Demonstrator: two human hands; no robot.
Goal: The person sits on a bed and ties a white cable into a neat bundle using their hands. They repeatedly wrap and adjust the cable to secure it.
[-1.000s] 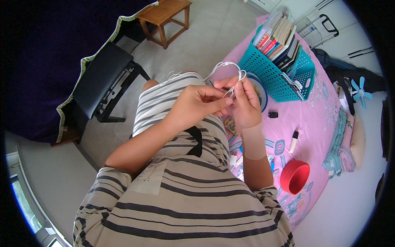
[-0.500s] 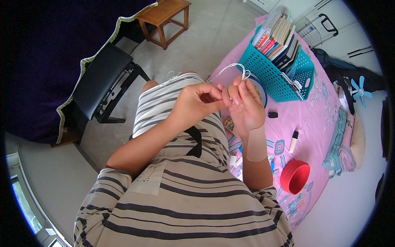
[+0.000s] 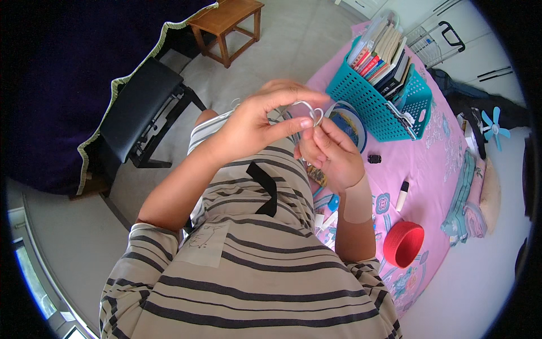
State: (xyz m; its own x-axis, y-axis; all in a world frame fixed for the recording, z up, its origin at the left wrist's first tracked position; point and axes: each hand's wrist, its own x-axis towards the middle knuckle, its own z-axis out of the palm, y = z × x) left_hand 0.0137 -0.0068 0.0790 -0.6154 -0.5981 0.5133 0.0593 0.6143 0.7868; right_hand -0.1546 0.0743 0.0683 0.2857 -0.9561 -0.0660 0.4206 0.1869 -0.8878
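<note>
A thin white cord (image 3: 305,103) bends into a small loop between my hands, above my lap. My right hand (image 3: 337,158) is closed, its thumb and fingers pinching the base of that loop. My left hand (image 3: 254,121) has thumb and index finger apart around the loop. Its thumb tip is close to the right fingertips, and its other fingers are mostly hidden. Part of the cord runs out of sight behind the left fingers. Beneath the hands lies my striped clothing (image 3: 243,186) with a black strap (image 3: 263,189).
On the pink bedspread (image 3: 435,169) stand a teal basket (image 3: 361,107) of books and a red woven basket (image 3: 403,244). A white bottle with black cap (image 3: 402,196), a small black object (image 3: 374,159) and a blue-rimmed round thing (image 3: 364,135) lie nearby. Left are a black bench (image 3: 141,107) and wooden stool (image 3: 223,22).
My left hand has opened from a pinch beside the right fingers, its index finger now raised over the cord. The right hand has turned, and the cord loop has moved left and down.
</note>
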